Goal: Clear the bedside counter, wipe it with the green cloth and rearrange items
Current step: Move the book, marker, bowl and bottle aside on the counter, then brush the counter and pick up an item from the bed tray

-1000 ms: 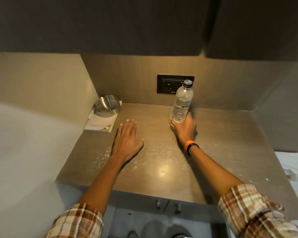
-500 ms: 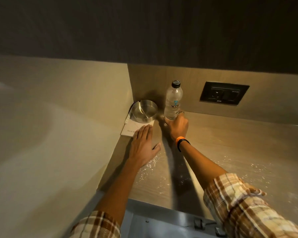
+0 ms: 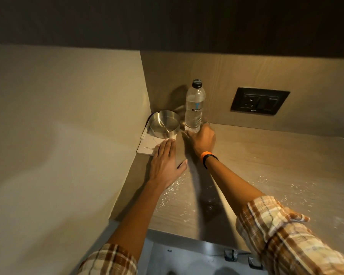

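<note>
A clear water bottle [image 3: 194, 105] with a black cap stands upright near the back left corner of the wooden counter [image 3: 276, 155]. My right hand [image 3: 202, 140] grips its base. Just left of the bottle a steel bowl [image 3: 163, 124] rests on a white card [image 3: 147, 147] printed with letters. My left hand [image 3: 165, 164] lies flat and open on the counter, its fingertips overlapping the card's near edge. White crumbs or droplets [image 3: 173, 189] speckle the counter around my wrists. No green cloth is in view.
A black wall socket [image 3: 259, 101] is set in the back panel to the right of the bottle. A plain side wall [image 3: 68, 126] closes off the counter's left. A dark cabinet hangs overhead. Metal fittings [image 3: 238, 257] sit under the counter's front edge.
My right hand has slid the bottle from in front of the socket leftwards to beside the steel bowl. My left hand has moved forward onto the card's edge. The view has swung left.
</note>
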